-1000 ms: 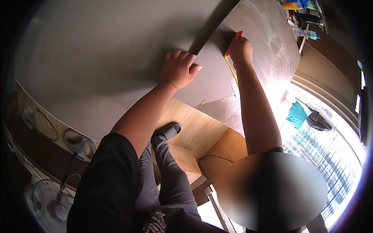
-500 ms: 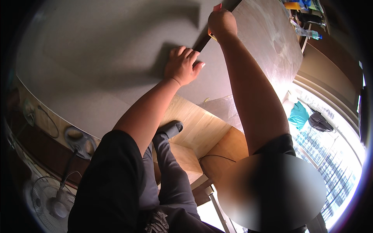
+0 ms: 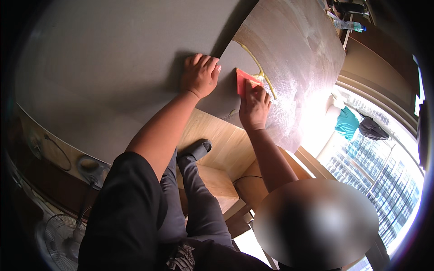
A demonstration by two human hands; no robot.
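My right hand [image 3: 255, 106] grips a red flat scraper [image 3: 242, 82], its blade against the grey sheet surface. Beside the blade, a yellowish glue-like streak [image 3: 257, 63] runs across the sheet, with a thin wet smear around it. My left hand [image 3: 199, 77] lies on a large grey panel [image 3: 104, 67], near its right edge. Its fingers rest on the panel, and the fingertips are partly out of sight. To the right of that edge spreads a shiny grey surface [image 3: 307, 45] with smeared streaks.
Below the panel are a light wooden box-like unit [image 3: 217, 176] and my foot in a dark slipper [image 3: 199, 149]. A fan [image 3: 63, 239] stands at the lower left. A bottle [image 3: 350, 25] lies at the upper right, by a bright window with hanging teal cloth [image 3: 347, 123].
My right hand has come down and nearer from the panel's far edge, and now presses the red scraper on the surface. The yellowish streak is now in view. My left hand has shifted slightly left.
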